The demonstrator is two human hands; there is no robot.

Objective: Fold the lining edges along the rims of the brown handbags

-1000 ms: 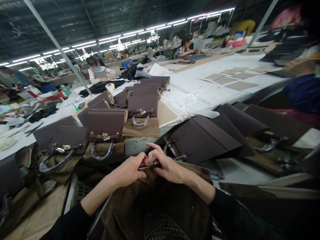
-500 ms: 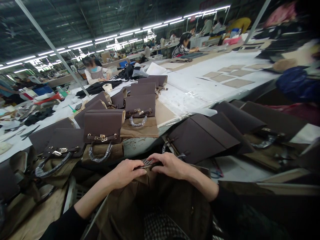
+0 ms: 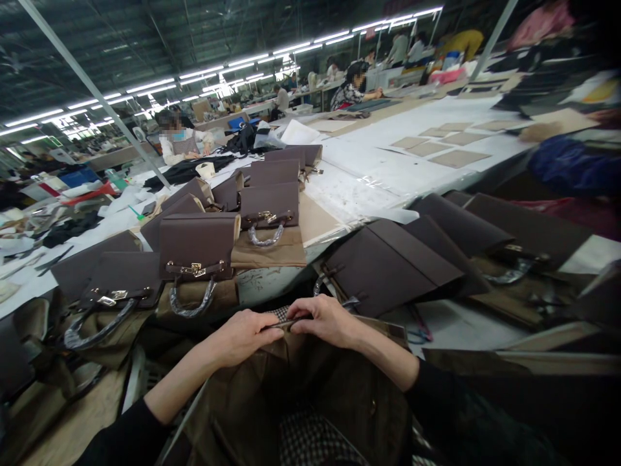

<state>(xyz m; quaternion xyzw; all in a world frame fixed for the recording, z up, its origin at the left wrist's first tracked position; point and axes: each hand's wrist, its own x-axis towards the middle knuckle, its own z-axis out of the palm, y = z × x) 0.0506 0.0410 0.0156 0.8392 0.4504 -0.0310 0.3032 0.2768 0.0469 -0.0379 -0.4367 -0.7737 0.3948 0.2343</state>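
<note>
My left hand point(image 3: 245, 338) pinches the upper edge of a brown fabric bag piece point(image 3: 233, 401) between thumb and fingers. Close beside it, my right hand point(image 3: 325, 321) grips the same edge, its thumb below and fingers curled above. A strip of black-and-white checked cloth point(image 3: 280, 315) shows between and behind the fingers. More checked cloth point(image 3: 315, 440) lies inside the brown fabric, low in the view. Just beyond my hands sits a dark brown bag point(image 3: 388, 265) with a plastic-wrapped handle.
Brown bags with wrapped handles point(image 3: 198, 239) stand along the table at the left. More dark bags point(image 3: 524, 226) lie at the right. Flat tan pieces point(image 3: 460, 158) rest on the white table point(image 3: 349, 188). Across it, a person point(image 3: 182, 139) sits working; a blue sleeve point(image 3: 557, 162) is at the right.
My right hand's fingers have shifted slightly along the edge, with the thumb moved left, closer to my left hand. The whole view has moved slightly.
</note>
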